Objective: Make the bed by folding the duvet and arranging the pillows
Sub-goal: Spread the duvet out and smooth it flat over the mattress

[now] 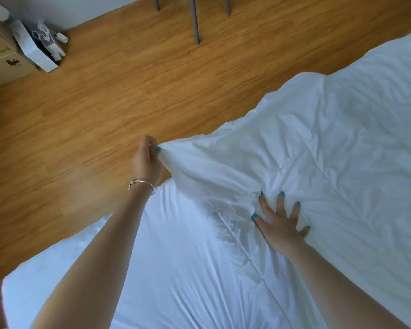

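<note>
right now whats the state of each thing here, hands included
left hand: pinches a corner of the duvet, lifted past the bed edge
right hand: fingers spread, presses flat on the duvet
duvet: white, wrinkled, spread on the bed, not yet folded
bracelet: on the left wrist
cardboard box: on the floor, closed

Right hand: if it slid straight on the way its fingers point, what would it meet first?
The right hand lies flat with spread fingers on the white duvet. Straight on it would likely push into the bunched creases just past its fingertips; beyond that only more duvet shows.
</note>
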Tool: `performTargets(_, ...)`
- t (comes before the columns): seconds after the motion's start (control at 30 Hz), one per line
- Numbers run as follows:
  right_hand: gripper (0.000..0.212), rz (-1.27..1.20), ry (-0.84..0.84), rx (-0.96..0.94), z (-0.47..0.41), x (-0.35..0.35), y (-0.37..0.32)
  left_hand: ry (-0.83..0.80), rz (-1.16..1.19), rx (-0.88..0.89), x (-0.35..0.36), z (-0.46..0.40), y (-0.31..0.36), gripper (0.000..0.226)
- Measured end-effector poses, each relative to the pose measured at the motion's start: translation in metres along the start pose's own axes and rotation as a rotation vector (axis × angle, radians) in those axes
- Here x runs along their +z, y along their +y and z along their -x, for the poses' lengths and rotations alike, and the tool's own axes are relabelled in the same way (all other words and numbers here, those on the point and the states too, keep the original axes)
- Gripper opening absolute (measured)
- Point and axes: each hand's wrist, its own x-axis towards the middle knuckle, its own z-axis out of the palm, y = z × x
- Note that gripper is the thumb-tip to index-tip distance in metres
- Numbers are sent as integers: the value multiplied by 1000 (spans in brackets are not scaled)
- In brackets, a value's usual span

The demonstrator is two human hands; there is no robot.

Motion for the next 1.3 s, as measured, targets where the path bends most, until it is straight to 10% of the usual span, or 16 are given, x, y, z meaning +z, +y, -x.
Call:
performTargets(0.17,57,-41,21,-31,0,-1,3,-92,92,-21,-1,-64,22,32)
performTargets(0.33,55,-40,25,-33,1,1,4,-464,-862,-358,29,-68,2,34)
performTargets(0.43,55,-51,47,-41,0,3,6,-124,-293,-29,63,-70,50,26)
performTargets(0.5,55,-55,51,-47,-2,3,7,-339,16,104,80,-65,87,32)
performTargets(0.6,55,-52,48,-44,-3,5,7,-785,-681,253,104,-52,79,51)
performTargets(0.7,55,-76,41,-55,-5,3,7,-665,-1346,25,101,-45,61,54)
performTargets(0.8,56,-113,-6,-67,-11,0,8,-186,-915,384,115,-18,69,61)
performTargets(0.9,57,-229,-7,-120,-7,-1,15,-203,-427,806,135,62,83,46)
performTargets(1.1,46,-304,422,-248,56,49,109,-487,-697,522,167,186,40,55)
performTargets(1.17,50,-251,372,-100,86,82,138,-499,-673,310,171,198,54,59)
performTargets(1.3,57,-203,221,137,169,142,213,-732,-749,482,181,282,73,63)
